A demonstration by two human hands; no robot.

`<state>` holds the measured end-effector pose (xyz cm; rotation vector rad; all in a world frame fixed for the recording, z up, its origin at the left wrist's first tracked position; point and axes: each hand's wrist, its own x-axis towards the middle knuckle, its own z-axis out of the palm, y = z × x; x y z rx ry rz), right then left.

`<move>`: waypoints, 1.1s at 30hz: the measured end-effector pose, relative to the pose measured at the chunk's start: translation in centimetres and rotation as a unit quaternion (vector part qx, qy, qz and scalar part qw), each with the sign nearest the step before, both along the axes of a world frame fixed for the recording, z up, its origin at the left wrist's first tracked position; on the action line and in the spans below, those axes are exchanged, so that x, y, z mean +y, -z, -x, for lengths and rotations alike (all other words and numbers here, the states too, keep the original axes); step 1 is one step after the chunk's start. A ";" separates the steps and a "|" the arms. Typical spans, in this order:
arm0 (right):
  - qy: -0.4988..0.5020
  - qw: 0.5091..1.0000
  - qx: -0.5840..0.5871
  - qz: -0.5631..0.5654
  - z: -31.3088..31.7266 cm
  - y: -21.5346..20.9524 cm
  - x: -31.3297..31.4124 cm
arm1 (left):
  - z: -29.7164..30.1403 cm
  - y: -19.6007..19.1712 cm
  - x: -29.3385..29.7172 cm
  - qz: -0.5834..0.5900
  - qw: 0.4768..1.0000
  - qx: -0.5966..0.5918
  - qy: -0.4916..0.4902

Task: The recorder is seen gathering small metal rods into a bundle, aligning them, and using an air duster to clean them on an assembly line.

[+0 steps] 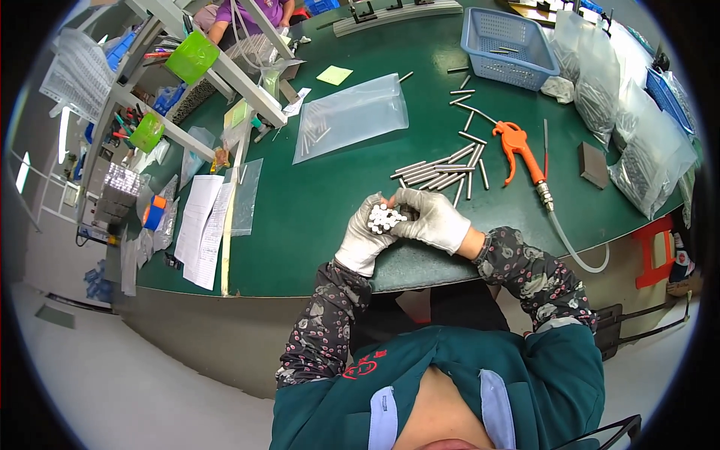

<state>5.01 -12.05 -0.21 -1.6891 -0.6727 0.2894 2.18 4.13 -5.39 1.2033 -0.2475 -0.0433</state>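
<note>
Close to the table's front edge, my two white-gloved hands meet around a bundle of short rods [384, 218], seen end-on with bright round ends. My left hand [360, 238] is closed around the bundle from the left. From the right, my right hand [433, 219] is closed against its other side, thumb and fingers curled at the rods. The glove covers the lengths of the rods. Just beyond my hands lies a loose pile of metal rods [444, 176], most of them side by side, with several scattered farther back.
An orange air blow gun [523, 152] with a hose lies right of the pile, near a grey block [592, 165]. Behind are a blue basket [510, 71] and a clear plastic bag [360, 116]. Filled bags [652, 157] line the right; papers [201, 225] lie left. Another person [262, 15] sits across.
</note>
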 end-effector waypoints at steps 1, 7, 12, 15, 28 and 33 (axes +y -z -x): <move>0.000 1.000 0.000 -0.001 -0.1 0.2 0.0 | 0.0 -0.1 0.0 0.022 1.000 0.011 0.010; 0.016 0.999 -0.033 0.006 -0.1 0.4 0.4 | -0.4 -0.8 0.6 -0.021 0.999 0.003 0.048; 0.024 0.992 -0.111 0.047 -0.2 -0.1 0.3 | -0.2 -1.1 0.4 -0.014 0.999 -0.002 0.031; 0.026 0.976 -0.207 0.065 -1.4 -0.8 -0.2 | 0.1 -1.5 0.2 -0.020 0.999 0.024 0.020; 0.027 0.915 -0.333 0.226 -1.8 -3.1 0.5 | 0.1 -2.2 -0.4 -0.071 0.997 0.034 0.014; 0.042 0.894 -0.367 0.252 -1.7 -2.4 0.5 | 0.1 -2.1 -0.5 -0.081 0.996 0.038 0.010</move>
